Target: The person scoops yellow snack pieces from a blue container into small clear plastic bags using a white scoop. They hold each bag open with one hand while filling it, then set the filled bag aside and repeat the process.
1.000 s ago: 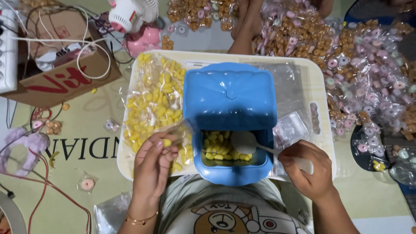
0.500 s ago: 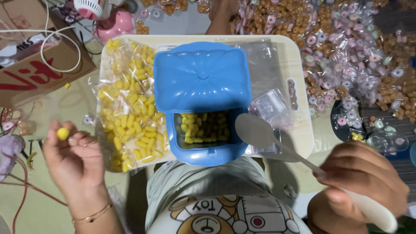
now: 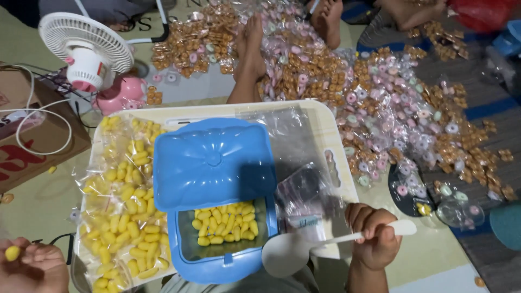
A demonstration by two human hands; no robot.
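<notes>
While the right hand point(image 3: 374, 239) is clenched around the handle of a white plastic rice spoon point(image 3: 309, 247), the spoon's round bowl lies to the hand's left, just beside the open front of a blue plastic box point(image 3: 217, 184) holding yellow puffed snack pieces point(image 3: 225, 223). The left hand point(image 3: 35, 266), at the lower left corner, pinches a single yellow piece point(image 3: 12, 253) in its fingertips. The box sits on a cream tray point(image 3: 339, 163) alongside clear bags of yellow pieces point(image 3: 122, 201).
</notes>
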